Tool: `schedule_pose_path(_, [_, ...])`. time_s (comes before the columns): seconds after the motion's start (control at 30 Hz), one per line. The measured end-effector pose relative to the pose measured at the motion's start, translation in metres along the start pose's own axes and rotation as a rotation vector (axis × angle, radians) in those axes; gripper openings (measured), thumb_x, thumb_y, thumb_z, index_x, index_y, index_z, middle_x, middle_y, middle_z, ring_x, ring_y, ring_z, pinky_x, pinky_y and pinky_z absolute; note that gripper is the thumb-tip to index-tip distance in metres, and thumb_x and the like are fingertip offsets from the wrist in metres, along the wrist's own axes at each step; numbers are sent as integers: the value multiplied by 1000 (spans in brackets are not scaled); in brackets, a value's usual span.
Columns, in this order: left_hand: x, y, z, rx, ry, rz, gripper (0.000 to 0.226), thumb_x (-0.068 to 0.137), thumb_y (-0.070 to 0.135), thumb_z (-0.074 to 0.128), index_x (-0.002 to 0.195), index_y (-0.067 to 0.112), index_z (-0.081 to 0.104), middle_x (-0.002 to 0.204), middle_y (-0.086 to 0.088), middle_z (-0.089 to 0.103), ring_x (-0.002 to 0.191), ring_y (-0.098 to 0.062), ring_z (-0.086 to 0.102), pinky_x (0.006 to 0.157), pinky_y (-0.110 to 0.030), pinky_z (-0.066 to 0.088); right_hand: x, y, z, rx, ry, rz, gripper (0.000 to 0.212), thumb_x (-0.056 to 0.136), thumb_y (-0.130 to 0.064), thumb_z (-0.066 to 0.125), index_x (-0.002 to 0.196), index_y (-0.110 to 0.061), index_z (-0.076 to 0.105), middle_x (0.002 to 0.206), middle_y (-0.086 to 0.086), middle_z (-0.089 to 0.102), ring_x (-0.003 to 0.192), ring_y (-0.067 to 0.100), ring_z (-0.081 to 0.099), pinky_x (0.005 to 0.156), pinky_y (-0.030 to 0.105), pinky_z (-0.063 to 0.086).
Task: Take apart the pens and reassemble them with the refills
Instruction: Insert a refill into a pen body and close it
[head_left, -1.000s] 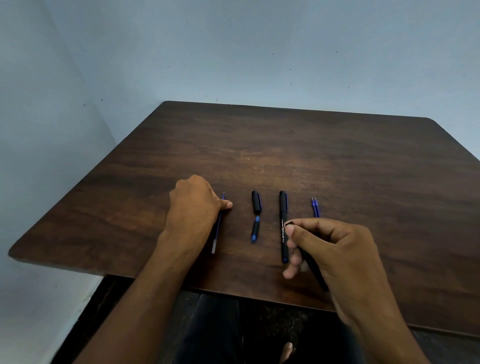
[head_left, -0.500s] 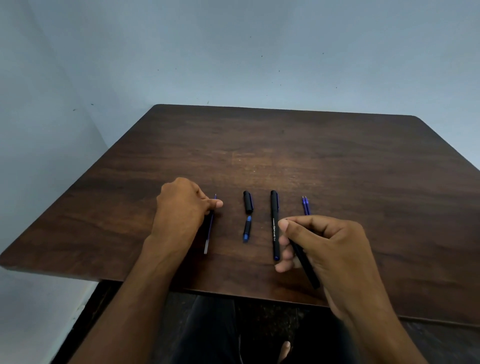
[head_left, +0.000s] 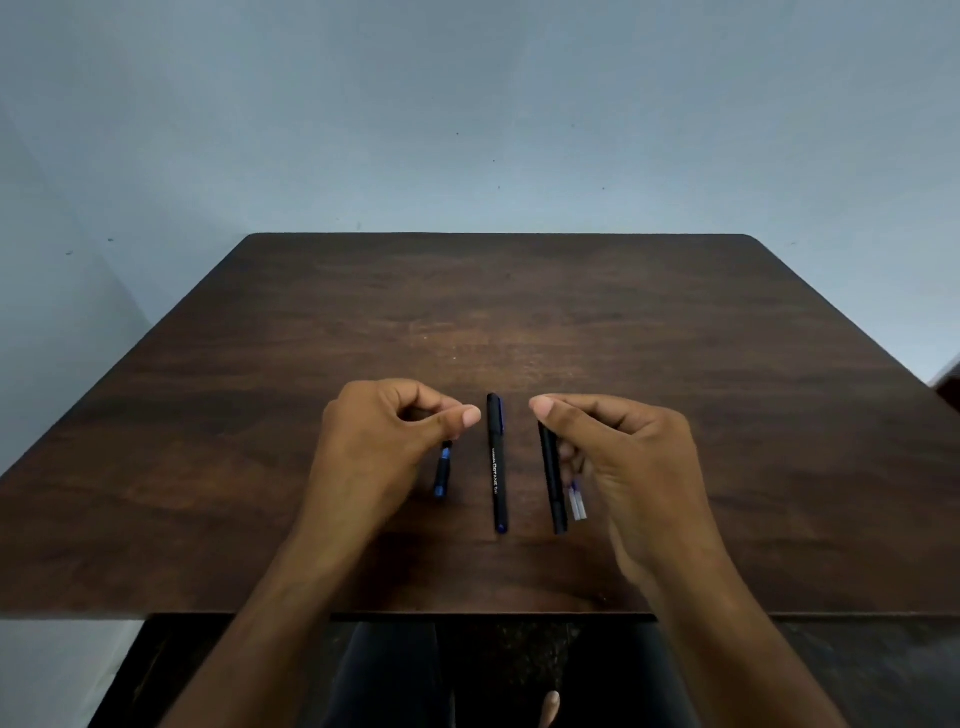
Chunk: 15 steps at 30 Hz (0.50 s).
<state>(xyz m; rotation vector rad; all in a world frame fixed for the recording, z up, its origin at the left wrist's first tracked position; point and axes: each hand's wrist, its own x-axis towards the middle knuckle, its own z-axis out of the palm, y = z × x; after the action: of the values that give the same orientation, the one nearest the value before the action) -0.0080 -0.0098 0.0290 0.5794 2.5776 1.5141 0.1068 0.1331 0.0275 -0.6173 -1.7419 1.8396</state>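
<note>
Surroundings: a dark wooden table (head_left: 675, 364) stands against a pale blue wall (head_left: 467, 104); the person's dark trouser legs (head_left: 384, 675) show below its near edge.
In the way: the left hand (head_left: 379, 447) covers the top of the short blue-tipped piece (head_left: 442, 475) and whatever lies left of it; the right hand (head_left: 618, 467) hides most of the refills (head_left: 576, 501).
Left hand: fingers curled, thumb and forefinger pinched together at its 3 o'clock side; I cannot tell whether anything is between them.
Right hand: curled, thumb pointing to 9 o'clock, holding the upper end of a black pen barrel (head_left: 553, 478) that runs down toward 6 o'clock.
Capped pen: a whole black pen (head_left: 497, 467) with white lettering lies flat between the two hands, cap toward 12 o'clock, touched by neither.
Short piece: at 5 o'clock of the left thumb, just beside the capped pen's left.
Refills: only their pale and blue ends show, just right of the held barrel, under the right palm.
</note>
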Motion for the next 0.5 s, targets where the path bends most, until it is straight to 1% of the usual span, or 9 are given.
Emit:
schedule_pose_path(0.03, [-4,3,3,-35,-18,10,15,68,40,79,71,25,74,69,14,73,67,5,66,64,-17,48,1,0,-1,-3,4,3,7,82,-19,79,77,-15,82,55,6,64,49,19,55,57,39,49])
schedule_pose_path(0.1, [-12,9,9,-122,-58,26,14,70,37,79,75,24,75,69,12,74,66,2,67,64,-18,49,2,1,-3,13,7,8,9,83,-17,78,76,-12,80,54,7,63,45,20,54,52,34,50])
schedule_pose_path(0.17, [-18,14,15,-221,-108,28,16,70,33,79,82,23,77,73,11,75,69,2,68,65,-16,50,4,2,-4,45,8,19,9,84,-13,77,78,-7,79,57,10,65,46,21,56,47,26,51])
schedule_pose_path(0.23, [-22,16,21,-272,-157,29,23,69,31,79,91,22,76,78,10,76,74,1,70,67,-14,50,5,4,-6,70,11,29,10,85,-11,76,80,-3,78,59,13,67,48,23,59,46,26,52])
schedule_pose_path(0.3, [-25,17,27,-223,-184,52,28,70,32,79,96,24,75,82,12,76,79,2,70,69,-13,52,6,6,-8,90,17,32,10,85,-11,75,82,-2,78,60,13,69,49,26,62,49,31,56])
schedule_pose_path(0.37, [-26,16,32,-124,-170,94,29,70,36,78,97,27,74,82,16,75,79,5,69,71,-14,53,7,7,-10,92,9,30,10,85,-11,74,84,-1,77,61,15,71,52,25,66,54,35,58])
schedule_pose_path(0.43, [-27,15,36,-38,-134,124,26,70,39,77,94,29,75,81,17,74,78,9,67,71,-16,54,8,9,-12,74,-9,33,12,85,-11,75,86,1,77,66,22,72,53,23,66,53,34,57])
schedule_pose_path(0.5, [-27,15,36,25,-89,151,23,71,38,77,93,30,75,81,19,73,79,11,65,72,-14,53,9,10,-18,7,-40,46,12,83,-13,78,86,-2,79,73,24,74,54,20,63,51,32,55])
